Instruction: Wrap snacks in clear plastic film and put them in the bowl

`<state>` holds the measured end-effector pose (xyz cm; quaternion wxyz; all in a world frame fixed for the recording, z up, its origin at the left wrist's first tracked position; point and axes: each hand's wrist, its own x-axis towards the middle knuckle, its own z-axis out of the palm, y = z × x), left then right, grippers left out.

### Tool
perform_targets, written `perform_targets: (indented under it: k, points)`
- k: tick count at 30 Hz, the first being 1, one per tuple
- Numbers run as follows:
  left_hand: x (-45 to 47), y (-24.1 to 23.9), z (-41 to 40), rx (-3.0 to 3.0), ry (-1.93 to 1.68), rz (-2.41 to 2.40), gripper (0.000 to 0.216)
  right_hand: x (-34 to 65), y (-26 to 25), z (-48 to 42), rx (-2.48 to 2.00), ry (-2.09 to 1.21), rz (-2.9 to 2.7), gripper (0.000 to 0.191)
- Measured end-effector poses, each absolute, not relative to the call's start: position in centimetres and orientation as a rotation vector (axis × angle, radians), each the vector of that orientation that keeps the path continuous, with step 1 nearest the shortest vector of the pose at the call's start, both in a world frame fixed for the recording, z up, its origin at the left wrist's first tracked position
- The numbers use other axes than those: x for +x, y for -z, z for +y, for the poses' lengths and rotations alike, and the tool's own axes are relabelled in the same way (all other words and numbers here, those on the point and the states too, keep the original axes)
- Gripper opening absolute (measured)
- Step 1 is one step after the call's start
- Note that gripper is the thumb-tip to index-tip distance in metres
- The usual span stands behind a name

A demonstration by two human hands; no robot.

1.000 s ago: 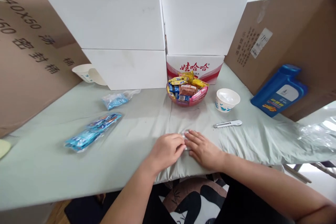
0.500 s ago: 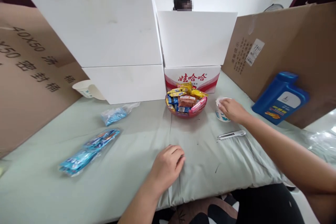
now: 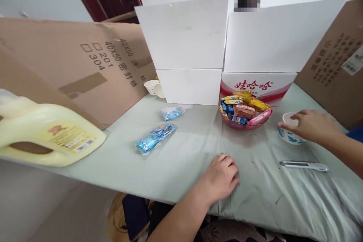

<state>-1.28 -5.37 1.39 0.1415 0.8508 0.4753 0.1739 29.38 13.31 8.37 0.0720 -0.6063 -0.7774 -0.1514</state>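
My right hand (image 3: 313, 124) is at a white paper cup with a blue leaf print (image 3: 292, 137), to the right of the snack bowl. Its thumb and forefinger are apart over the cup's mouth, with nothing visible between them. On the cloth near the front edge rests my left hand (image 3: 222, 177), its fingers loosely curled and nothing showing in them. A utility knife (image 3: 304, 165) lies in front of the cup. The reddish glass bowl (image 3: 241, 124) holds several wrapped snacks (image 3: 245, 110) in yellow, blue, brown and pink.
White box panels (image 3: 188, 87) and a red-and-white carton (image 3: 283, 89) stand at the back. Blue packets (image 3: 155, 138) and a small blue bag (image 3: 171, 113) lie left of centre. A pale yellow jug (image 3: 82, 128) lies far left; cardboard (image 3: 113, 98) flanks the table. A person's head shows behind.
The view has swung left, bringing the yellow jug into sight. My right thumb and forefinger have spread at the cup; the white stuff by the fingertips no longer shows. My left hand stays resting.
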Motion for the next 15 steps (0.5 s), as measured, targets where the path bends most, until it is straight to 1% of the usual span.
perform_targets:
  k: [2, 3, 4, 6, 7, 8, 10, 11, 12, 15]
  points:
    - [-1.1, -1.1, -5.5, 2.474, -0.485, 1.383, 0.017, 26.7, -10.6, 12.0, -1.604, 0.566, -2.160, 0.061]
    - [-1.1, -1.0, -5.5, 2.484, -0.480, 1.388, 0.019, 24.7, -11.5, 11.3, -1.459, 0.532, -2.121, 0.060]
    - [-1.0, -0.8, -5.6, 2.494, -0.479, 1.390, 0.022, 22.3, -12.2, 10.5, -1.335, 0.410, -2.110, 0.054]
    - [-1.0, -0.6, -5.6, 2.509, -0.481, 1.382, 0.027, 16.6, -12.5, 9.3, -1.185, -0.015, -2.201, 0.042]
    - [-1.0, -0.6, -5.7, 2.512, -0.481, 1.373, 0.028, 13.5, -12.0, 9.0, -1.127, -0.296, -2.299, 0.041]
    - [-1.0, -0.5, -5.7, 2.512, -0.485, 1.362, 0.030, 10.5, -11.3, 8.9, -1.067, -0.533, -2.432, 0.042]
    - [-1.2, -0.3, -5.7, 2.511, -0.511, 1.334, 0.032, 4.9, -9.2, 9.9, -0.973, -0.852, -2.586, 0.052]
    - [-1.3, -0.2, -5.7, 2.510, -0.531, 1.320, 0.032, 2.4, -8.0, 10.9, -0.988, -0.939, -2.595, 0.056]
    - [-1.4, 0.0, -5.7, 2.509, -0.551, 1.308, 0.033, 0.2, -7.0, 12.0, -1.068, -0.952, -2.558, 0.059]
    - [-1.6, 0.6, -5.5, 2.512, -0.587, 1.285, 0.034, -5.3, -5.2, 15.3, -1.151, -0.870, -2.502, 0.066]
